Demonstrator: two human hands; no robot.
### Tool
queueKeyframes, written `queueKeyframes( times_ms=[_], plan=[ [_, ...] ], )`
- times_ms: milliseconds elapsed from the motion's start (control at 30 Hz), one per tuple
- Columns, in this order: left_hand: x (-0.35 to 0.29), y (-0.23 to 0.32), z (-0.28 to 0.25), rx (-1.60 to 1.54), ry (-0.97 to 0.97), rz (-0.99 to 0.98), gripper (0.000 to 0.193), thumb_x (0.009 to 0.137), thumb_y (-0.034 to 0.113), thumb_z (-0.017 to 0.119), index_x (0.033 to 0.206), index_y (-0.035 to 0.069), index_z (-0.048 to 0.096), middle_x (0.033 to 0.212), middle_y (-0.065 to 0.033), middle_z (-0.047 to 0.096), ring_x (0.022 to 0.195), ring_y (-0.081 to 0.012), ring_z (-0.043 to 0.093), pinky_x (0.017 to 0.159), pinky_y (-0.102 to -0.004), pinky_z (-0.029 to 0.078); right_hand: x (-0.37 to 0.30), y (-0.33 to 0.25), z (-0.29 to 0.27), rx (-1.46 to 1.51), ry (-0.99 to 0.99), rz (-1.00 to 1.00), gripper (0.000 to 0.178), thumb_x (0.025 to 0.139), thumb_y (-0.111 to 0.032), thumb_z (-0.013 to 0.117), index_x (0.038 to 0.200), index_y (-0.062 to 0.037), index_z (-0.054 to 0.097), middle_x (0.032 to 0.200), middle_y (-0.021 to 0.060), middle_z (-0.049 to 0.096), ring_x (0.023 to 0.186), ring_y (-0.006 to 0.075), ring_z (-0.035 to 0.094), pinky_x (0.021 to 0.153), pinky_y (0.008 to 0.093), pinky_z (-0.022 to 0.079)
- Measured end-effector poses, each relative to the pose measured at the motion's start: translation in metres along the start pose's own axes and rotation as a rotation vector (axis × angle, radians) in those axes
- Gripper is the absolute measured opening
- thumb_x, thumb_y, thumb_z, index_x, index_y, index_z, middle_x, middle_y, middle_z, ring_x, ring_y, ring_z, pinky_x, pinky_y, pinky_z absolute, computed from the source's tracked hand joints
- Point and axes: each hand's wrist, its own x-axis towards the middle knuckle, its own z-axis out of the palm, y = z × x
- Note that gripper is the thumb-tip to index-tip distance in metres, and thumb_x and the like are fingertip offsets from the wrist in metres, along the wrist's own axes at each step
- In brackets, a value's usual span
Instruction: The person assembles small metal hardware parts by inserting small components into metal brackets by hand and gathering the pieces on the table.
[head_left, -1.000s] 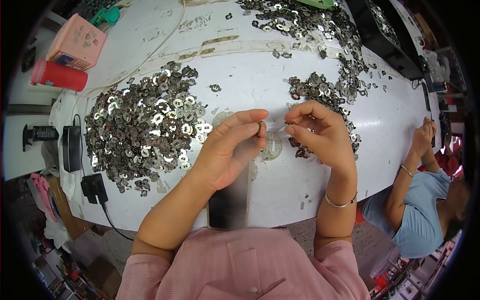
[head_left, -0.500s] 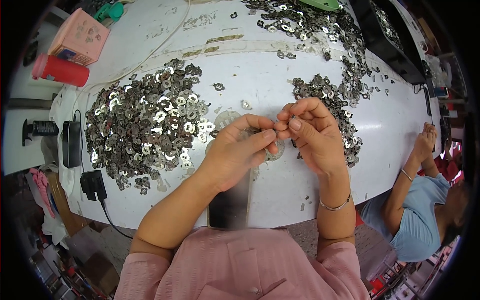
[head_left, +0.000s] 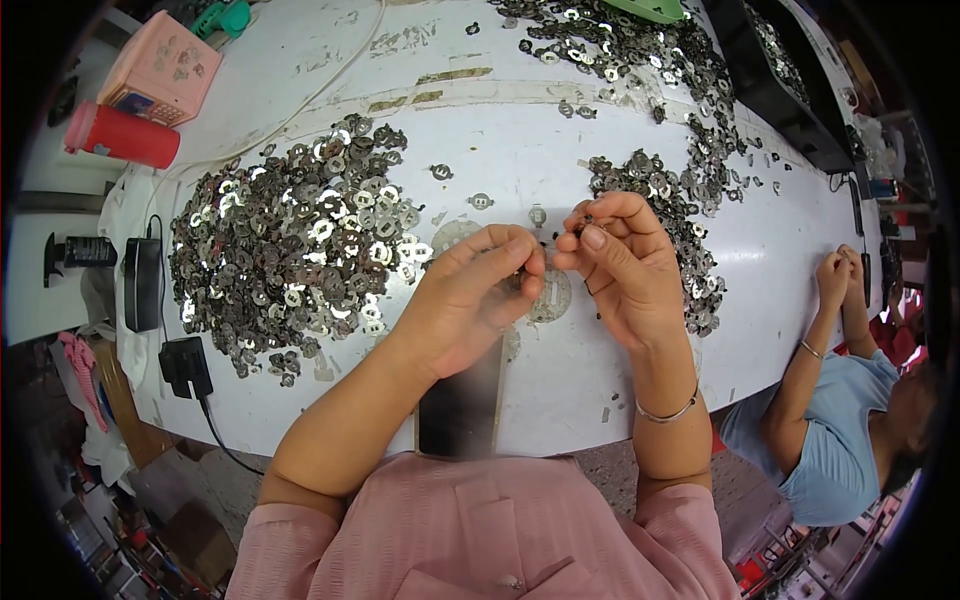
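The left hand (head_left: 470, 300) is curled, thumb tip against the forefinger, with a dark part (head_left: 517, 277) held inside the bent fingers. The right hand (head_left: 630, 270) pinches a small piece (head_left: 584, 226) between thumb and fingertips, its other fingers loosely bent. The hands are near each other but apart, above the surface (head_left: 560, 400), between the left pile (head_left: 285, 260) and the right pile (head_left: 705, 285).

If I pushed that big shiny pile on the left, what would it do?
The pile would probably spread, since its pieces look loose. They'd likely slide rather than roll, because most lie flat. Their metallic shine suggests they're stiff, not floppy.
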Motion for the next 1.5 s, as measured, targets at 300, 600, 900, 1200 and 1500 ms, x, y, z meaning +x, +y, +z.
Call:
queueKeyframes(
  times_ms=[300, 600, 900, 1200, 1500],
  plan=[
    [-0.001, -0.001, 0.003, 0.081, 0.007, 0.037, 0.022, 0.093, 0.02, 0.061, 0.112, 0.009, 0.058, 0.092, -0.0004, 0.059, 0.08, -0.0102, 0.055, 0.073, -0.0223, 0.045, -0.002, 0.003, 0.003, -0.306, -0.012, -0.182, 0.015, 0.086, 0.004, 0.062, 0.101, 0.0013, 0.061, 0.101, 0.0106, 0.065, 0.09, 0.0182, 0.064, 0.082, 0.0301, 0.052],
    [-0.003, -0.002, 0.004, 0.113, 0.022, 0.001, 0.015, 0.092, 0.017, 0.064, 0.102, 0.009, 0.057, 0.093, -0.0015, 0.059, 0.078, -0.0096, 0.056, 0.064, -0.0204, 0.042, -0.004, 0.005, 0.007, -0.699, -0.108, -0.402, 0.016, 0.081, 0.011, 0.062, 0.094, 0.0028, 0.067, 0.106, 0.0117, 0.062, 0.098, 0.0178, 0.06, 0.083, 0.028, 0.05],
    [-0.004, 0.0, 0.005, 0.151, 0.052, 0.043, 0.011, 0.089, 0.007, 0.063, 0.098, 0.009, 0.056, 0.096, -0.0047, 0.06, 0.076, -0.0099, 0.057, 0.06, -0.0202, 0.04, 0.007, -0.001, 0.0, -1.469, -0.073, -0.569, 0.041, 0.076, 0.005, 0.06, 0.115, -0.0072, 0.062, 0.116, 0.009, 0.06, 0.1, 0.0254, 0.056, 0.09, 0.0362, 0.041],
    [0.0, 0.009, -0.007, 0.069, -0.064, 0.237, 0.006, 0.09, 0.005, 0.056, 0.095, 0.007, 0.055, 0.097, -0.0086, 0.059, 0.08, -0.0137, 0.057, 0.07, -0.0261, 0.051, 0.012, 0.009, 0.004, -1.795, -0.164, -0.589, 0.04, 0.072, -0.003, 0.064, 0.112, -0.0098, 0.062, 0.113, 0.0045, 0.061, 0.101, 0.0227, 0.053, 0.09, 0.0378, 0.035],
    [-0.002, 0.013, -0.006, 0.098, 0.131, 0.2, 0.012, 0.094, 0.019, 0.057, 0.094, 0.008, 0.057, 0.086, -0.0035, 0.057, 0.076, -0.0126, 0.054, 0.071, -0.0241, 0.051, 0.008, 0.007, 0.008, -1.222, -0.035, -0.397, 0.037, 0.074, 0.002, 0.07, 0.109, -0.0074, 0.063, 0.103, 0.0052, 0.064, 0.093, 0.0204, 0.059, 0.082, 0.0302, 0.043]
  ],
)
